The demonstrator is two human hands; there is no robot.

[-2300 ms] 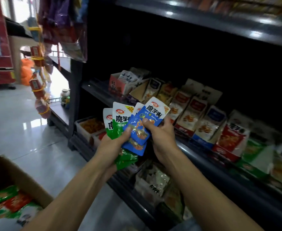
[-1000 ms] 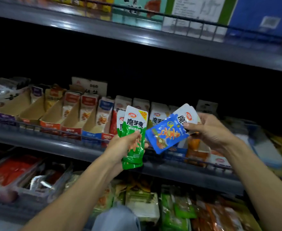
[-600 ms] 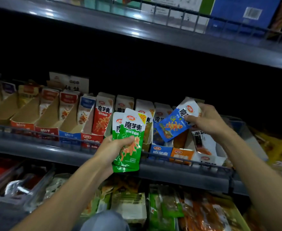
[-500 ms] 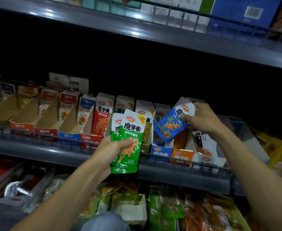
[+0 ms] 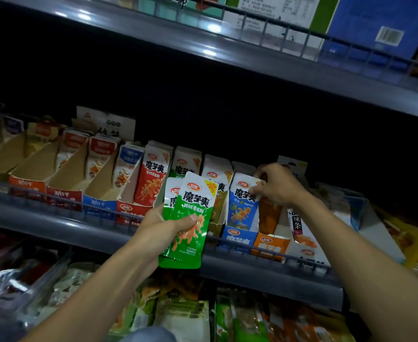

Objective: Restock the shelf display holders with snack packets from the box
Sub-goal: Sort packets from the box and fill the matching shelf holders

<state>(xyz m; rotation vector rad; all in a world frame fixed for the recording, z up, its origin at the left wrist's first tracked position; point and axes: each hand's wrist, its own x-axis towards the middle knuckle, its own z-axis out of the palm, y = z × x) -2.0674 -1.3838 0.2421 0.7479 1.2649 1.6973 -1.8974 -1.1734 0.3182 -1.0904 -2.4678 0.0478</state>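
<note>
My left hand grips a small stack of green snack packets upright in front of the middle shelf. My right hand pinches the top right corner of a blue snack packet, which stands upright in the blue display holder. To the left are a red holder with red packets and a holder of green packets half hidden behind my left hand's stack. An orange holder sits right of the blue one. The supply box is out of view.
Several cardboard holders at the left of the middle shelf are part full. A wire rail runs along the shelf front. The upper shelf carries large boxes. Bagged snacks fill the lower shelf.
My right hand has carried the blue packet down from mid-air into the blue holder, where it now stands upright. My left hand's green stack has stayed roughly in place.
</note>
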